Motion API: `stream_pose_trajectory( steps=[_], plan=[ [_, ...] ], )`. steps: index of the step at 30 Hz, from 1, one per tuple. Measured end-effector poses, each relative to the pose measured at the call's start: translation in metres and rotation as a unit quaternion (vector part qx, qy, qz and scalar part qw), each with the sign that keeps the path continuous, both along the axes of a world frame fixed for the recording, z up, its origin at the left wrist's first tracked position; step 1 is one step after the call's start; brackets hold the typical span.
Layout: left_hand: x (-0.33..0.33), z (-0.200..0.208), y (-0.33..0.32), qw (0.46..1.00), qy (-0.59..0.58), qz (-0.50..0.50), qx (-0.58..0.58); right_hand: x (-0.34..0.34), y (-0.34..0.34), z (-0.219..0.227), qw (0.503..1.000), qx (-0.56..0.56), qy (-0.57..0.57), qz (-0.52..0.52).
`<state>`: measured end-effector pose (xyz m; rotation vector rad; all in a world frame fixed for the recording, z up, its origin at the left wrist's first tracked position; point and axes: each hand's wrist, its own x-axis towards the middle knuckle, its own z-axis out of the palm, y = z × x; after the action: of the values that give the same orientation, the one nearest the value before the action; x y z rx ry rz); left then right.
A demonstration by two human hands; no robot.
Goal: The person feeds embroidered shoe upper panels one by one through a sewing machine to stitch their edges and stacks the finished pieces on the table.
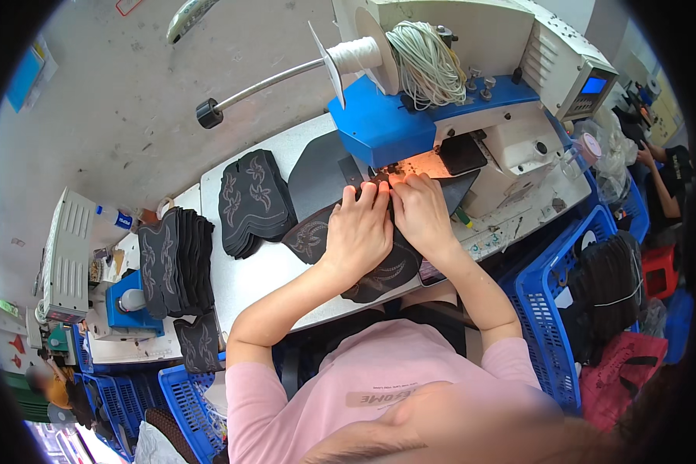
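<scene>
A dark panel with stitched scroll patterns (309, 238) lies under both of my hands, at the front of a machine with a blue head (383, 131). My left hand (359, 232) is closed on the panel's far edge, fingertips bent over it. Beside it, almost touching, my right hand (421, 216) grips the same edge with its fingers drawn together. An orange light (421, 165) glows just beyond my fingertips. What my thumbs do under the panel is hidden.
Two stacks of similar panels, one nearer (259, 197) and one farther left (176, 263), stand on the left. A spool of white tape (356, 56) hangs above the machine. Blue crates, one at the right (545, 309), flank me. Another person's arm (663, 189) shows at far right.
</scene>
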<state>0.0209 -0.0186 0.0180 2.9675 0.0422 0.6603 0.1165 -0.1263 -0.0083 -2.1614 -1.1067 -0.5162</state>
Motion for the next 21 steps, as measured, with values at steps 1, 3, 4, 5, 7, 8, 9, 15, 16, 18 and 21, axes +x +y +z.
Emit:
stream_pose_trajectory(
  steps=[1, 3, 4, 5, 7, 8, 9, 15, 16, 18, 21],
  plan=[
    [0.001, 0.000, 0.000, 1.000, -0.005, 0.002, 0.005, 0.001, 0.000, -0.001, 1.000, 0.000, 0.001, 0.000],
    [0.002, 0.001, 0.001, 1.000, 0.001, 0.001, 0.001, 0.005, 0.000, -0.002, 1.000, -0.012, 0.006, 0.011],
    [0.003, 0.002, 0.002, 1.000, 0.006, 0.000, -0.002, 0.006, 0.000, -0.002, 1.000, -0.013, 0.007, 0.010],
    [0.003, 0.002, 0.003, 1.000, 0.007, -0.001, -0.002, 0.006, 0.001, -0.002, 1.000, -0.006, 0.009, 0.014],
    [0.004, 0.001, 0.007, 1.000, -0.004, -0.006, 0.009, 0.008, 0.003, -0.001, 1.000, 0.001, 0.011, 0.016],
    [0.005, 0.001, 0.009, 1.000, -0.003, -0.008, 0.009, 0.009, 0.005, 0.000, 0.999, -0.014, 0.027, 0.011],
    [0.007, 0.000, 0.012, 1.000, -0.015, -0.015, 0.012, 0.011, 0.006, 0.000, 0.999, -0.028, 0.044, 0.007],
    [0.007, 0.004, 0.025, 0.999, -0.008, -0.026, -0.019, 0.010, 0.005, -0.002, 0.996, 0.024, 0.089, -0.009],
    [0.007, 0.001, 0.028, 0.999, -0.015, -0.033, -0.028, 0.009, 0.005, -0.002, 0.996, 0.024, 0.090, -0.009],
    [0.006, -0.001, 0.030, 0.998, -0.021, -0.042, -0.037, 0.008, 0.005, -0.001, 0.995, 0.014, 0.100, -0.012],
    [0.006, 0.000, 0.028, 0.999, -0.016, -0.036, -0.028, 0.009, 0.006, -0.001, 0.994, 0.013, 0.110, -0.011]
  ],
)
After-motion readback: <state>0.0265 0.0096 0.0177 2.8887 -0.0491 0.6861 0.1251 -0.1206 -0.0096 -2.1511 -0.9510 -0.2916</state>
